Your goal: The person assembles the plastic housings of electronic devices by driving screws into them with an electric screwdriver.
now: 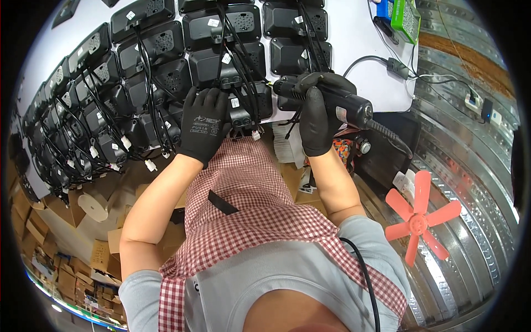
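My gloved right hand is wrapped round a black corded electric screwdriver, held on its side. Its tip points left, toward the black plastic unit in front of me; I cannot tell whether it touches a screw. My gloved left hand lies with fingers stretched forward over the near edge of the units, beside a small black bracket with a white label. Black cables run across these units toward me and end in a white connector at the table's edge.
Rows of similar black units with hanging cables cover the white table. A green and blue box and a power adapter are at the right. A pink fan stands near the ribbed metal wall; cardboard boxes lie at lower left.
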